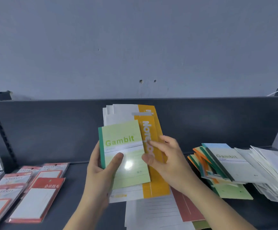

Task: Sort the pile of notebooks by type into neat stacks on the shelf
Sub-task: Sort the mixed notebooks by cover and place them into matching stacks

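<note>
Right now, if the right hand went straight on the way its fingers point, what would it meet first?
Probably the right edge of the green notebook, held foremost by the left hand. The right hand points toward it across the yellow notebook; whether it touches that one is unclear.

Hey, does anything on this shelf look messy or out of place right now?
Yes. The Gambit stack on the right is fanned out, edges askew, and the white pile beside it is splayed. The bundle in the left hand mixes a green notebook with a yellow notebook.
</note>
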`<state>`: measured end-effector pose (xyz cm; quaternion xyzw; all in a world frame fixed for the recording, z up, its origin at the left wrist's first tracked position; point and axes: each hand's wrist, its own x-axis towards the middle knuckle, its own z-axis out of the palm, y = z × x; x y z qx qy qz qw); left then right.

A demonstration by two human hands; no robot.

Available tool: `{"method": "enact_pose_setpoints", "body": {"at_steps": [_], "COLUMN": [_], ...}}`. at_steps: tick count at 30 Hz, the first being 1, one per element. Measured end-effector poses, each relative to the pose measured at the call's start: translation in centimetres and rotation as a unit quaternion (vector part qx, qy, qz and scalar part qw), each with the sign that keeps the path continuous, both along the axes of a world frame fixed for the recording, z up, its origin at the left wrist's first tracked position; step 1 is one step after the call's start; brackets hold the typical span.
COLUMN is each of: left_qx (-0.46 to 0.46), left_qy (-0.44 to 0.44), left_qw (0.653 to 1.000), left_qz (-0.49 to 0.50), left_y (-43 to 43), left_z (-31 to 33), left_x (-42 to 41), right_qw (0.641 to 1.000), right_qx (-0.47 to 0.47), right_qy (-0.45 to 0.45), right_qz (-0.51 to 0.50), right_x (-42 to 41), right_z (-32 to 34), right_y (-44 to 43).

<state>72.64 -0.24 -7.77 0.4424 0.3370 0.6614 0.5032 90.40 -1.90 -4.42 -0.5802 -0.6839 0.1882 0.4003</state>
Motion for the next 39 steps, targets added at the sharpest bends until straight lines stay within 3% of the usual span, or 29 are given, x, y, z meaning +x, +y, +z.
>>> {"method": "enact_pose_setpoints", "body": {"at_steps": [3,11,16,22,28,33,37,39], "left_qx": [0.000,-0.046,-0.096,-0.089,-0.084,-0.091,-0.088,-0.086], "left_qy": [0.034,0.100,0.072,0.127,0.123,0.111,0.111,0.111], "left_qw": [0.999,0.994,0.989,0.986,0.988,0.989,0.988,0.988], "left_qz": [-0.005,-0.017,-0.090,-0.065,-0.050,-0.047,-0.054,-0.062], "left_y": [-0.1,0.0,-0.2,-0.2,0.2,0.0,-0.4,-0.7], "left_z": [-0.1,-0.3,0.3,0.5,1.3,1.8,1.9,2.0], "left_x": [1.4,5.2,7.1,9.4,9.9,10.8,12.0,12.8], "right_qw": [0.996,0.992,0.981,0.956,0.953,0.951,0.916,0.912], "right_qx": [-0.055,-0.017,0.009,-0.009,-0.026,-0.075,-0.136,-0.123], "right_qy": [0.058,0.065,0.169,0.251,0.128,0.002,-0.177,-0.194], "right_qz": [-0.028,-0.108,-0.098,-0.150,-0.273,-0.299,-0.334,-0.341], "right_x": [0.5,2.7,5.1,10.5,20.0,24.4,24.5,24.4], "right_z": [0.0,-0.6,0.0,0.4,-1.4,-3.2,-4.0,-4.0], "right_y": [0.3,0.0,-0.5,-1.0,-1.3,0.1,0.5,0.0]}}
